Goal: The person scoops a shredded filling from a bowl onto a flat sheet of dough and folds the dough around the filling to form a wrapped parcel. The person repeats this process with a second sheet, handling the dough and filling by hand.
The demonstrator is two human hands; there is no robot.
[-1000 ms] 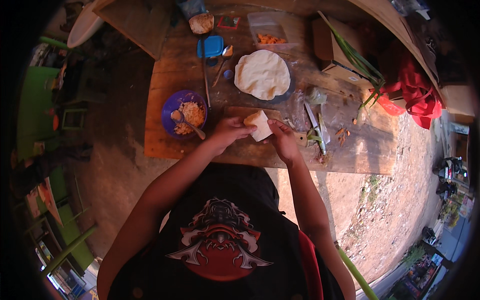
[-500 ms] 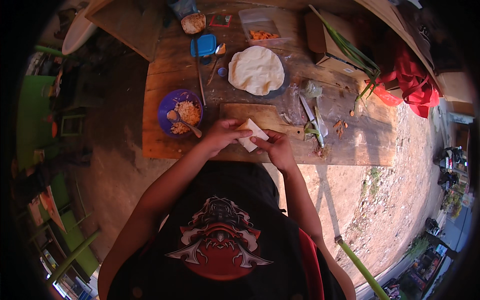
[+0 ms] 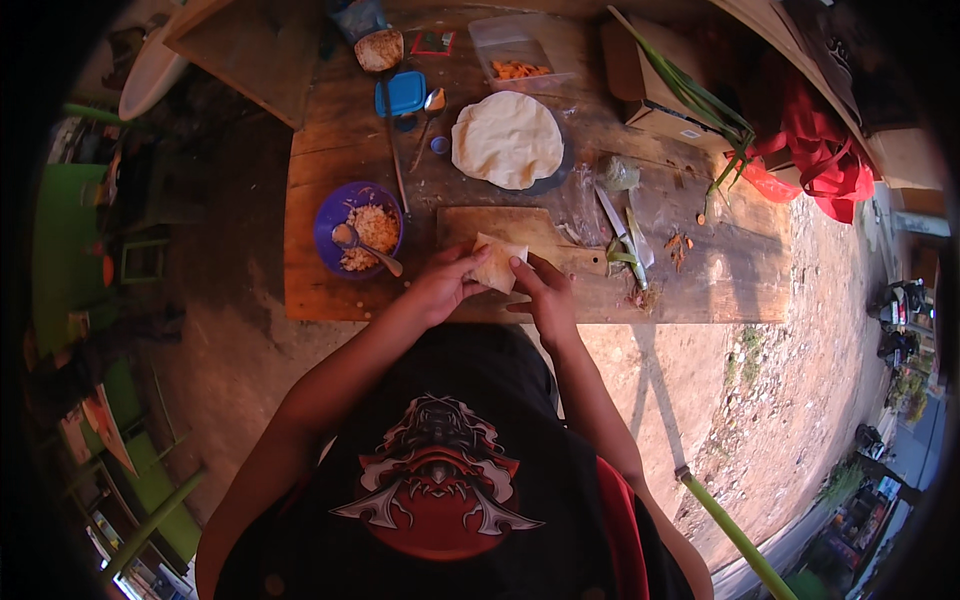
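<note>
Both my left hand [image 3: 445, 280] and my right hand [image 3: 545, 300] are closed on a pale, squarish folded piece of dough wrapper [image 3: 496, 262], held over the table's front edge, in front of a wooden cutting board [image 3: 520, 223]. To their left, a purple bowl [image 3: 329, 213] holds orange-tinted rice with a spoon [image 3: 375, 252] in it. A stack of round dough sheets [image 3: 507, 138] lies behind the board on a dark round base. Right of the board are a knife [image 3: 615, 220], green stalk trimmings and clear plastic bags [image 3: 580, 195].
The wooden table [image 3: 745, 275] also carries a clear container [image 3: 488, 40] of orange pieces, a blue lid [image 3: 401, 93], a long-handled tool [image 3: 393, 150], a cardboard box [image 3: 660, 120] with long green leaves, and red bags [image 3: 830, 185]. A green pole [image 3: 730, 530] stands at lower right.
The folded wrapper has turned and shifted slightly down and left in my hands. My fingers have changed their grip on it. The table sits slightly differently in the view.
</note>
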